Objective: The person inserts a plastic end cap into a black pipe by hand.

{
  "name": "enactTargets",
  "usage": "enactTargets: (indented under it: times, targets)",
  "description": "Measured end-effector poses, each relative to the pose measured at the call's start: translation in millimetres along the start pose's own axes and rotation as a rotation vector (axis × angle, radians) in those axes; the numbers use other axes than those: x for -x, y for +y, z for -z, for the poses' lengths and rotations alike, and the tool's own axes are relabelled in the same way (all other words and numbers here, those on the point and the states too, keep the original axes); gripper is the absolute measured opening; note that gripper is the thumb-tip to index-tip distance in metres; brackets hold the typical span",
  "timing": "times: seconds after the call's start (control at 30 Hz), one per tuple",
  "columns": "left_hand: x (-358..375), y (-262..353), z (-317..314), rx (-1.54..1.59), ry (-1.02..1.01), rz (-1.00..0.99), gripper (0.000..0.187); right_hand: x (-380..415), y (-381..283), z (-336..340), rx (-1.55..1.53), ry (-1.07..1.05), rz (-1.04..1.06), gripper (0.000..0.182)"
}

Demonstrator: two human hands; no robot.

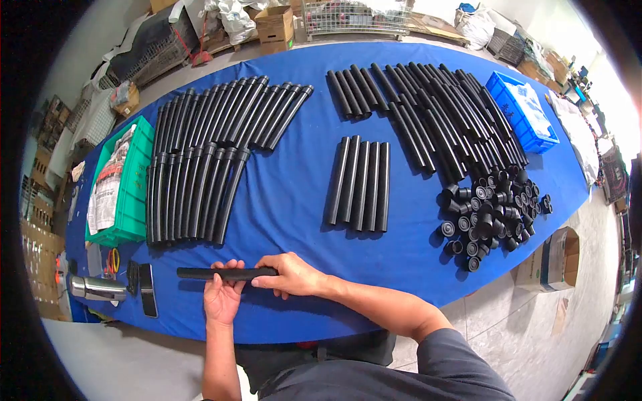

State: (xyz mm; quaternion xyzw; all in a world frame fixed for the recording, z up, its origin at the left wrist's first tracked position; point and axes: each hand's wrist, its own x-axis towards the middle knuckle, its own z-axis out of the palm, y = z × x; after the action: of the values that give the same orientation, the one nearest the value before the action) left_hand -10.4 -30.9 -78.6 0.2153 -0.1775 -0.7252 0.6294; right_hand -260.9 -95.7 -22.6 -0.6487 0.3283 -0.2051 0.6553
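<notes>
A black tube (pixel 194 273) lies level across both my hands near the table's front edge. My left hand (pixel 224 294) holds it around its middle from below, fingers curled over it. At the tube's right end my right hand (pixel 291 275) is closed, covering that end. Beyond my hands, several plain black tubes (pixel 361 184) lie side by side. Tubes with caps on their far ends (pixel 194 194) fill the left side in two rows. A big group of plain tubes (pixel 455 113) is at the back right, with a heap of loose black caps (pixel 491 220) in front of it.
On the blue-covered table (pixel 287 200) stand a green crate (pixel 134 187) at left and a blue crate (pixel 528 120) at right. A phone (pixel 148 290), a metallic cylinder (pixel 97 289) and scissors (pixel 114 260) lie front left. A cardboard box (pixel 552 260) is on the floor.
</notes>
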Motion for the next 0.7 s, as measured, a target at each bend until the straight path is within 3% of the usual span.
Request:
enactTargets:
  times: [0.07, 0.2, 0.23, 0.33, 0.47, 0.5, 0.6, 0.63, 0.7]
  targets:
    - [-1, 1, 0, -0.016, -0.009, 0.012, 0.026, -8, 36, -13, 0.336, 0.244, 0.457, 0.035]
    - [1, 1, 2, 0.004, -0.03, 0.007, 0.027, -6, 31, -14, 0.328, 0.283, 0.505, 0.036]
    - [1, 1, 3, 0.004, -0.044, -0.003, 0.027, 4, -3, -1, 0.02, 0.019, 0.021, 0.035]
    - [-1, 1, -1, -0.029, -0.025, 0.008, 0.025, -1, 10, -4, -0.039, 0.055, 0.045, 0.033]
    - [0, 1, 0, 0.008, 0.011, 0.004, 0.024, -9, 32, -16, 0.549, 0.436, 0.737, 0.029]
    - [0, 1, 1, 0.031, 0.0, -0.002, 0.024, -8, 34, -17, 0.425, 0.378, 0.667, 0.03]
    - [1, 1, -2, 0.039, -0.001, -0.01, 0.024, 2, -7, 1, -0.177, -0.116, -0.193, 0.035]
    - [1, 1, -4, 0.031, 0.004, -0.01, 0.025, 6, -17, 4, -0.074, -0.07, -0.162, 0.038]
    - [-1, 1, -3, 0.011, 0.0, 0.011, 0.027, -9, 27, -11, 0.277, 0.28, 0.412, 0.036]
